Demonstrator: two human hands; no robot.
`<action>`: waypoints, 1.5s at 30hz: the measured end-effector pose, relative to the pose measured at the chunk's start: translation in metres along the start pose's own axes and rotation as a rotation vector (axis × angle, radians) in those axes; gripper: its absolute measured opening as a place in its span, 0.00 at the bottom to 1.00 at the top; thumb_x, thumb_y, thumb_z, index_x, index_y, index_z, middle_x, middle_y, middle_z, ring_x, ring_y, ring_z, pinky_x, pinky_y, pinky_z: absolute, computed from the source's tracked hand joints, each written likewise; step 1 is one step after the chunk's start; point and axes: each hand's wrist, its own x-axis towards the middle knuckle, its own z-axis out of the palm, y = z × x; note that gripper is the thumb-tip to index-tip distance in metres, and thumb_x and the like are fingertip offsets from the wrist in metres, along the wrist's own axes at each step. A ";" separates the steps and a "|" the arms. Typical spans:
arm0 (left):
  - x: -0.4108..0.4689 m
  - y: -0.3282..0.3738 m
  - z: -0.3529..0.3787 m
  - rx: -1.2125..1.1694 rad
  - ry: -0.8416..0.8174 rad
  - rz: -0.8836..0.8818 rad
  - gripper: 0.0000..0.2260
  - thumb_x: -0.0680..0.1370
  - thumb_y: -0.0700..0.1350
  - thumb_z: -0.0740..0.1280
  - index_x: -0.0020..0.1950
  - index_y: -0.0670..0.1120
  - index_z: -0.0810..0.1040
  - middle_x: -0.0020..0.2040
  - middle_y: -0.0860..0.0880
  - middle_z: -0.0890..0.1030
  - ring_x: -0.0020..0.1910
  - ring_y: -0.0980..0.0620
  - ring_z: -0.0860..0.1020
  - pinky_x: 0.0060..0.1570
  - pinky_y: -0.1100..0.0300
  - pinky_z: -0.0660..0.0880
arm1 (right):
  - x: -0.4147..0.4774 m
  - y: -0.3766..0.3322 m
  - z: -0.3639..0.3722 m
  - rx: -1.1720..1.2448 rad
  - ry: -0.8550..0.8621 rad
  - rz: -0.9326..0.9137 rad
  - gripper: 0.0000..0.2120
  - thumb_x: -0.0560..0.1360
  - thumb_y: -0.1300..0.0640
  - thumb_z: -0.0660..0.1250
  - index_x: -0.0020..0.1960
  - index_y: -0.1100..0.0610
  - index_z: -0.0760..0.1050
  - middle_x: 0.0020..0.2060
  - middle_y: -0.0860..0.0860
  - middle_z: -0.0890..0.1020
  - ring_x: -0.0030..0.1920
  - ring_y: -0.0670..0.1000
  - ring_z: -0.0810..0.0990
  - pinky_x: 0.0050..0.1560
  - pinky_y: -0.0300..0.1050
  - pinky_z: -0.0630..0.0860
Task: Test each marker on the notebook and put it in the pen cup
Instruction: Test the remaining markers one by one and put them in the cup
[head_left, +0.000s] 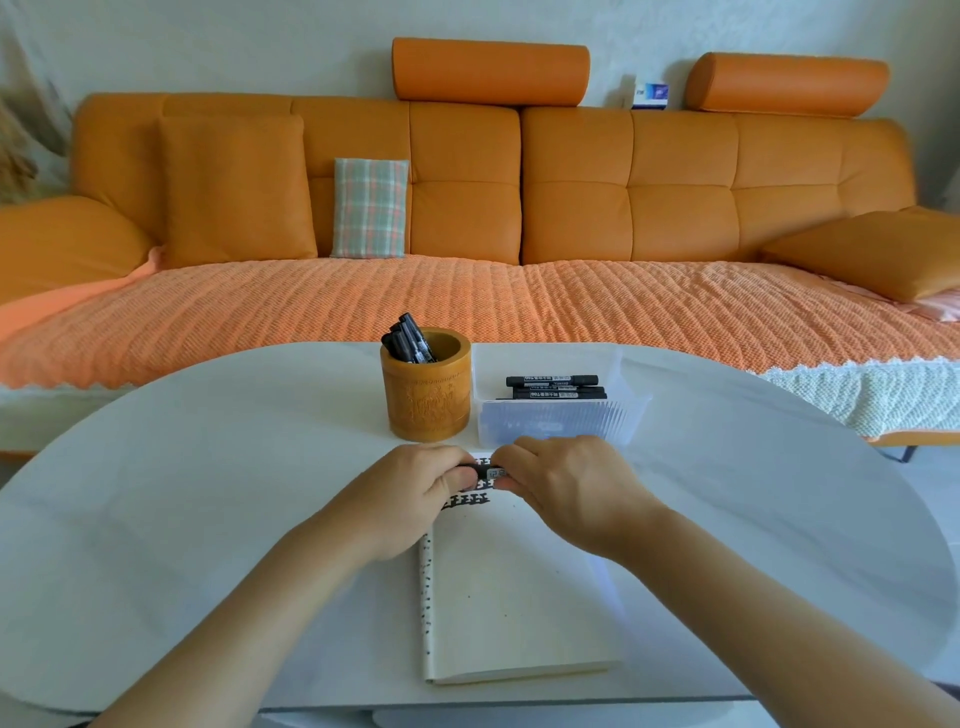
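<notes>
Black marker (487, 472) held level over the notebook's (519, 597) top edge: the left hand (415, 499) curls round one end, the right hand (566, 488) pinches the other. Black scribbles lie beneath. Behind, on the white surface (208, 493), stands the wooden pen cup (426, 395) holding markers (410, 340) — beside it a clear box (561, 415) with more.

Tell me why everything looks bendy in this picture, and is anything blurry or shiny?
Head view: the wide-angle lens bows the sofa and the table near the borders; light is soft, shadows faint; the marker pinched by the left hand and right hand is slightly blurry, its label unreadable; a pale bluish glow lies beside the notebook, on its right.
</notes>
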 end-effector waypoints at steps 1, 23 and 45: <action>0.000 0.001 0.000 -0.032 0.000 -0.024 0.08 0.82 0.48 0.61 0.49 0.51 0.79 0.42 0.55 0.79 0.43 0.56 0.76 0.45 0.56 0.73 | 0.000 0.002 0.001 -0.042 -0.003 -0.010 0.17 0.82 0.46 0.54 0.44 0.53 0.75 0.32 0.47 0.75 0.26 0.52 0.71 0.24 0.43 0.58; -0.004 -0.029 -0.034 0.208 0.161 0.072 0.07 0.81 0.47 0.64 0.52 0.49 0.80 0.45 0.55 0.78 0.46 0.57 0.75 0.47 0.59 0.72 | -0.003 -0.001 -0.010 0.386 -0.222 0.330 0.14 0.83 0.46 0.55 0.47 0.48 0.76 0.39 0.43 0.79 0.41 0.48 0.76 0.44 0.49 0.74; -0.011 -0.049 -0.003 0.238 0.076 -0.177 0.20 0.79 0.61 0.57 0.66 0.54 0.74 0.58 0.58 0.72 0.61 0.56 0.68 0.59 0.55 0.70 | -0.004 0.005 -0.017 1.205 -0.098 0.447 0.28 0.73 0.74 0.56 0.62 0.50 0.80 0.43 0.47 0.80 0.43 0.48 0.81 0.45 0.42 0.76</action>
